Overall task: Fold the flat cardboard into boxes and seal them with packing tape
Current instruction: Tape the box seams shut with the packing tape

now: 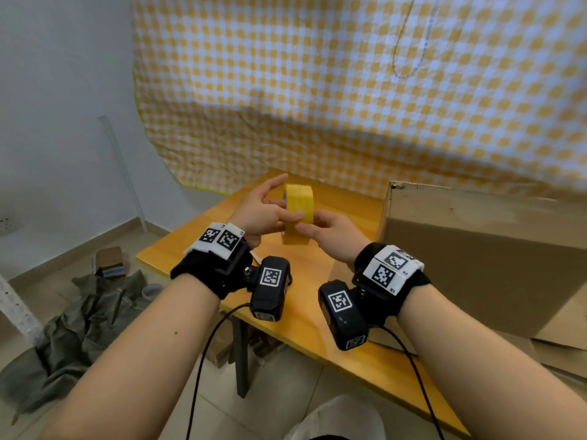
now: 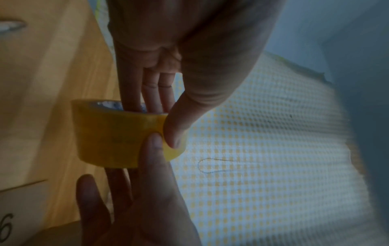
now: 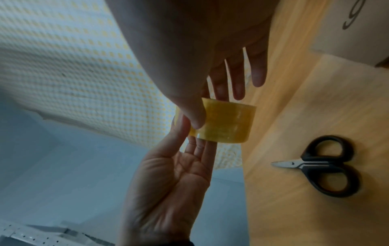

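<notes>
One roll of yellow packing tape point(image 1: 298, 214) is held up above the wooden tabletop point(image 1: 320, 312), between both hands — the left hand point(image 1: 259, 214) has fingers through the core with the thumb on the outer band, and the right hand point(image 1: 330, 233) pinches the same band with thumb and fingers. One brown cardboard box point(image 1: 476, 258) stands on the right, a flat sheet beneath it. One pair of black-handled scissors point(image 3: 322, 166) lies closed on the tabletop — a handwritten "6" shows on cardboard nearby.

Checked curtain point(image 1: 349, 90), pale wall point(image 1: 63, 74), tiled floor point(image 1: 286, 392)
</notes>
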